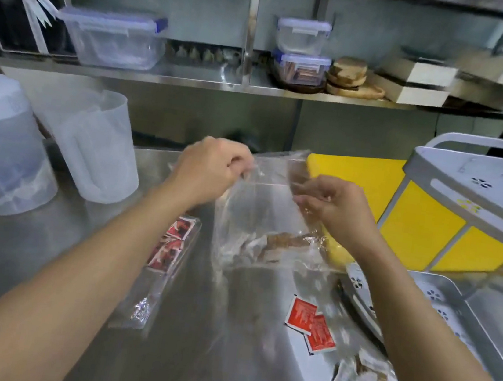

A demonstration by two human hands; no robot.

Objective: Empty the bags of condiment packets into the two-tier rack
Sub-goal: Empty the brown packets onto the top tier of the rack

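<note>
The bag (268,211) hangs over the counter (45,243), jugs (93,144) to its left, rack (479,201) to its right.

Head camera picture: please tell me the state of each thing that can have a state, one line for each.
Left hand: pinching the top edge of the clear bag.
Right hand: pinching the same edge.
Clear bag: held up, brown packets at its bottom.
Second bag: lying flat on the counter, red packets inside.
Red packets: loose on the counter.
Rack: both tiers look empty.
Big box: lid on.
</note>
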